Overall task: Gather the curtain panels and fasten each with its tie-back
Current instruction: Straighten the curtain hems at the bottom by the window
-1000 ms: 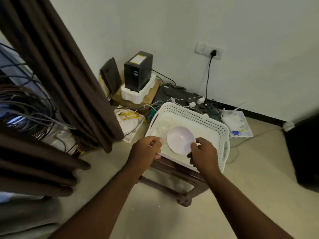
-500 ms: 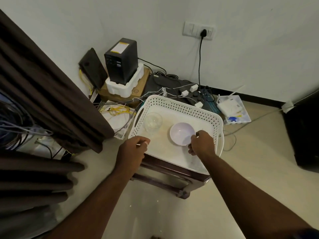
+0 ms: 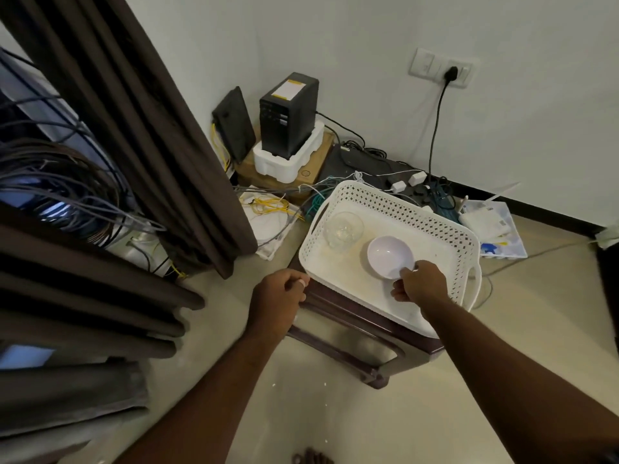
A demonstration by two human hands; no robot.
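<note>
Head: right hand (image 3: 419,285) pinches round bowl (image 3: 385,253) in perforated basket (image 3: 398,205).

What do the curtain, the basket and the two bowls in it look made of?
The curtain: dark brown cloth, matte; hangs in soft folds.
The basket: likely white moulded plastic; perforated walls, cut-out handles, slight sheen.
The clear bowl: glass or clear plastic; transparent, glints, cannot tell which.
The pale bowl: opaque, smooth, glossy; plastic or melamine perhaps, ceramic not excluded.
</note>
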